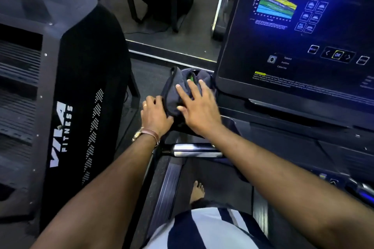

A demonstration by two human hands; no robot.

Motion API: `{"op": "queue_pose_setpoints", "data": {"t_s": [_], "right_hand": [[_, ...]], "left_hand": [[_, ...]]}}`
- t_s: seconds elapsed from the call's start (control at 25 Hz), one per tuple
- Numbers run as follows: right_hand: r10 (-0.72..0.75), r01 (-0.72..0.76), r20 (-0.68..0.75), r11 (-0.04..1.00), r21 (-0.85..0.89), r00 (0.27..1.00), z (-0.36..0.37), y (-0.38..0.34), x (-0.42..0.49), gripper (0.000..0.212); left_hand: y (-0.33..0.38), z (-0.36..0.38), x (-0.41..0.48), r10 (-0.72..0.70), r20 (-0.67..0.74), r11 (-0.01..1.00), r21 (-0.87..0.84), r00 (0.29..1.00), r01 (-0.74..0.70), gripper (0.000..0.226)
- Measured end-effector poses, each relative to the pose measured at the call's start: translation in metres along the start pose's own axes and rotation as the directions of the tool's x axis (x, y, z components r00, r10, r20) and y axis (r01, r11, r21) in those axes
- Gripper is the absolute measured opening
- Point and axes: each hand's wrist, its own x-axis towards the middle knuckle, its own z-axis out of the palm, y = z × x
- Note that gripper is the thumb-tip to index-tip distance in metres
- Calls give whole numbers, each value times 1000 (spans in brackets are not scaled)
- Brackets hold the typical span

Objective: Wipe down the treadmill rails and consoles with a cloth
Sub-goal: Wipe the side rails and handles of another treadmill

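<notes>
Cloth (173,96) just left of the console (293,46) was gripped by the left hand (155,114), pressed under the flat, spread-fingered right hand (199,111), and, so bunched, risked slipping off.

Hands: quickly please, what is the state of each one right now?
Left hand: closed, gripping the edge of the dark cloth.
Right hand: open, fingers straight and spread, pressing on the cloth.

Treadmill console ledge (204,71) left of the lit screen (293,32), dark bunched cloth (172,97) directly on its round recess.
</notes>
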Motion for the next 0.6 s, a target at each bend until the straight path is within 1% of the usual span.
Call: {"op": "queue_pose_setpoints", "data": {"t_s": [0.04, 0.08, 0.12, 0.16, 0.24, 0.28, 0.32, 0.36, 0.4, 0.44, 0.48, 0.52, 0.56, 0.6], "right_hand": [[133, -142, 158, 989, 49, 978, 17, -5, 11, 64], [226, -256, 261, 963, 87, 939, 32, -10, 22, 68], [277, -325, 310, 939, 113, 909, 41, -17, 32, 71], [304, -362, 331, 923, 130, 894, 45, -24, 44, 73], [321, -384, 334, 912, 142, 886, 45, -33, 65, 70], [303, -355, 323, 928, 115, 896, 41, -30, 68, 65], [244, -273, 300, 960, 59, 922, 38, -21, 64, 60], [142, -144, 265, 990, -15, 954, 34, -7, 54, 55], [18, 8, 224, 993, -115, 974, 30, 6, 41, 49], [-61, 108, 206, 968, -228, 977, 25, 15, 27, 40], [-71, 131, 191, 939, -320, 979, 20, 18, 20, 31], [-20, 102, 217, 922, -373, 976, 13, 13, 18, 25], [72, 42, 283, 925, -378, 956, 9, 3, 22, 25], [144, -14, 325, 929, -371, 934, 7, -9, 28, 29]], "left_hand": [[0, 3, 1, 4, -19, 1000, 19, 1000, -4, 46], [0, 5, 1, 13, -39, 999, 34, 999, -11, 45], [-2, 7, 1, 21, -52, 999, 39, 998, -19, 44], [-3, 8, 1, 28, -58, 999, 41, 998, -26, 44], [-4, 8, 1, 36, -66, 998, 45, 997, -33, 44], [-4, 8, 1, 38, -75, 999, 41, 996, -35, 44], [-4, 8, 1, 41, -85, 999, 36, 996, -38, 42], [-3, 9, 1, 45, -89, 998, 36, 995, -42, 41], [-3, 9, 1, 48, -88, 998, 39, 995, -44, 41], [-3, 9, 2, 44, -84, 998, 38, 996, -41, 42], [-4, 8, 2, 38, -83, 999, 30, 996, -35, 43], [-5, 9, 1, 37, -84, 999, 23, 996, -35, 44], [-5, 8, 0, 40, -86, 999, 21, 996, -38, 44], [-5, 8, -1, 40, -87, 999, 21, 995, -39, 44]]}}
